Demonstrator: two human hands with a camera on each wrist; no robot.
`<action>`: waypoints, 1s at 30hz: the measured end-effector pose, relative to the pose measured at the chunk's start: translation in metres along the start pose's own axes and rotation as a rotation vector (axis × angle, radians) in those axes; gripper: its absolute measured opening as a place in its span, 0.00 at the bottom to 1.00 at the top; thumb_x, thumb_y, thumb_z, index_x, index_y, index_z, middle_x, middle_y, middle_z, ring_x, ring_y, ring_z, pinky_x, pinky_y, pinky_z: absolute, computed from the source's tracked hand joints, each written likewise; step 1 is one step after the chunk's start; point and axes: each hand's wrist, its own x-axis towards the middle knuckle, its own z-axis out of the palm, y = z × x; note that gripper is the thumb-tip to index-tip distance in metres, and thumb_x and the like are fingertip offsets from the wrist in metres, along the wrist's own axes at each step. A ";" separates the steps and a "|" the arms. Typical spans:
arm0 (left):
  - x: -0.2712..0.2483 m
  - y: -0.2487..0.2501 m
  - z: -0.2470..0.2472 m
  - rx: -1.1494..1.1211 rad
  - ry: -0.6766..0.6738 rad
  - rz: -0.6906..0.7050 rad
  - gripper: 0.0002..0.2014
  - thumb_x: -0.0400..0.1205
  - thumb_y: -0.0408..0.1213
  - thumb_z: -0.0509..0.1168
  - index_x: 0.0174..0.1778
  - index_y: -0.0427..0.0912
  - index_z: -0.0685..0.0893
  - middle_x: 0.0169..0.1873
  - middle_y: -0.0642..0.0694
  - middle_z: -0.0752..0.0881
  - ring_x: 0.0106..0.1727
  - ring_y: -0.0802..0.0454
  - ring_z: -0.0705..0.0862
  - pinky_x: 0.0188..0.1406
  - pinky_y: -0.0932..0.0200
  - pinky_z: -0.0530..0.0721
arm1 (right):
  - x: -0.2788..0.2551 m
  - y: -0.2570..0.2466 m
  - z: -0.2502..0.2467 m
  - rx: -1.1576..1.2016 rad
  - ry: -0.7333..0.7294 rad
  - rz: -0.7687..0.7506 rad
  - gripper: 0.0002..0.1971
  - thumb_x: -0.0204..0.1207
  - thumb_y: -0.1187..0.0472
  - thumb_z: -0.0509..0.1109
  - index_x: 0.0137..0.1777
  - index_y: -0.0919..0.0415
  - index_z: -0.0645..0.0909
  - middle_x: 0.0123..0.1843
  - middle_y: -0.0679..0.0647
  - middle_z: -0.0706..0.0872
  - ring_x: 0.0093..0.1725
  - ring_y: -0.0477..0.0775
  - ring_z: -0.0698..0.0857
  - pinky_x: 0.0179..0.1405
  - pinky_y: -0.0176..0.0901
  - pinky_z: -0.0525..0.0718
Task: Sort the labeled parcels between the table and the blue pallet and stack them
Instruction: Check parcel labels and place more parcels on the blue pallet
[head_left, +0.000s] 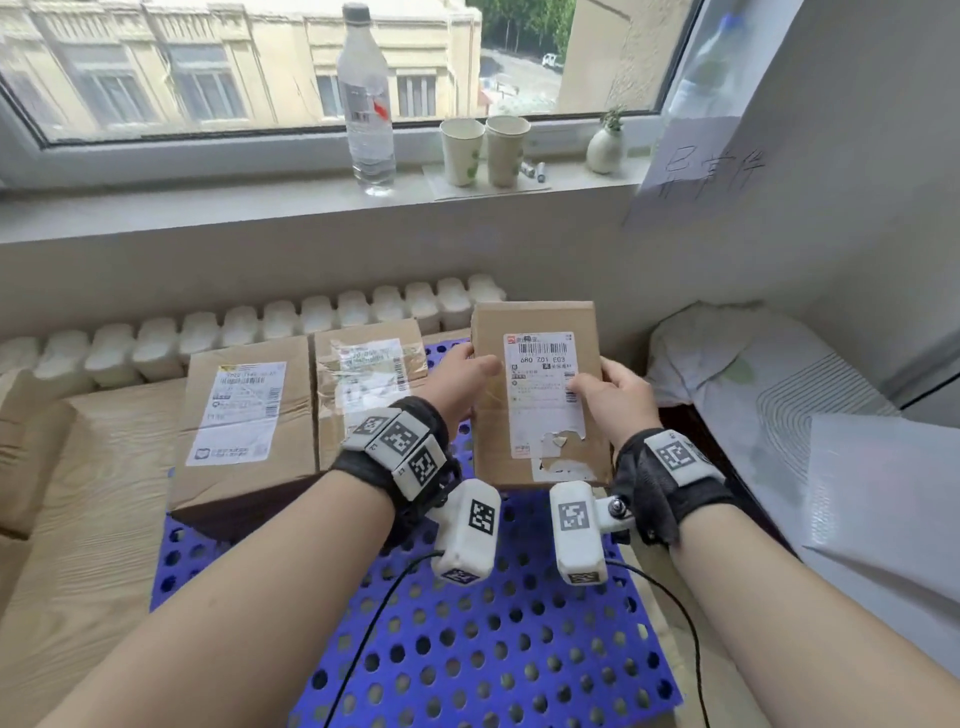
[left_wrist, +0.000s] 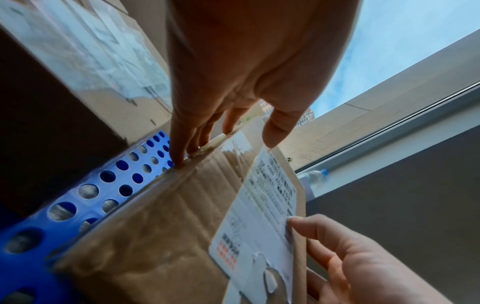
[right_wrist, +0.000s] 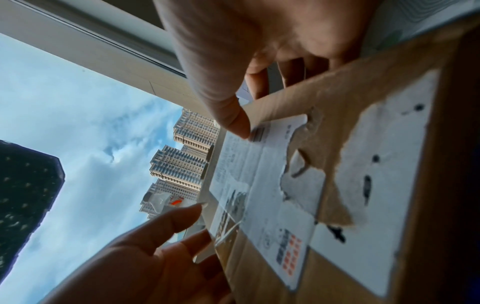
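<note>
I hold a flat brown cardboard parcel (head_left: 537, 364) upright above the blue perforated pallet (head_left: 467, 649), its white, partly torn label facing me. My left hand (head_left: 460, 376) grips its left edge, thumb on the front and fingers behind. My right hand (head_left: 610, 392) grips the right edge, thumb pressing the label. The left wrist view shows the parcel (left_wrist: 168, 226) with my left hand (left_wrist: 233, 127) pinching its upper edge. The same parcel (right_wrist: 363, 164) fills the right wrist view, pinched by my right hand (right_wrist: 249, 107). Two other labeled parcels (head_left: 244, 415) (head_left: 363, 384) lie side by side at the pallet's far left.
A wooden table (head_left: 88, 519) lies left of the pallet. A white radiator (head_left: 260, 322) runs along the wall behind. On the windowsill stand a water bottle (head_left: 366, 104), two paper cups (head_left: 483, 150) and a small vase (head_left: 605, 148). A white bag (head_left: 753, 374) lies at right.
</note>
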 end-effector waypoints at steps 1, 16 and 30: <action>0.006 -0.002 0.003 0.020 0.020 -0.010 0.17 0.82 0.32 0.59 0.68 0.39 0.77 0.58 0.45 0.86 0.50 0.54 0.84 0.40 0.58 0.80 | 0.006 0.002 0.001 -0.031 -0.031 0.000 0.12 0.64 0.57 0.70 0.48 0.45 0.85 0.45 0.43 0.91 0.49 0.49 0.89 0.60 0.54 0.85; 0.042 -0.009 -0.015 0.104 0.237 -0.023 0.30 0.74 0.41 0.65 0.75 0.43 0.74 0.68 0.45 0.80 0.67 0.46 0.80 0.68 0.44 0.78 | 0.045 0.006 0.036 -0.183 -0.187 -0.068 0.31 0.69 0.65 0.68 0.75 0.51 0.71 0.63 0.48 0.85 0.59 0.51 0.83 0.64 0.46 0.80; 0.017 -0.020 -0.143 0.078 0.724 0.053 0.18 0.78 0.34 0.64 0.66 0.45 0.80 0.63 0.46 0.82 0.62 0.50 0.79 0.57 0.56 0.78 | 0.042 -0.022 0.061 -0.279 -0.146 -0.049 0.32 0.78 0.64 0.66 0.82 0.51 0.63 0.75 0.50 0.77 0.70 0.53 0.77 0.62 0.35 0.69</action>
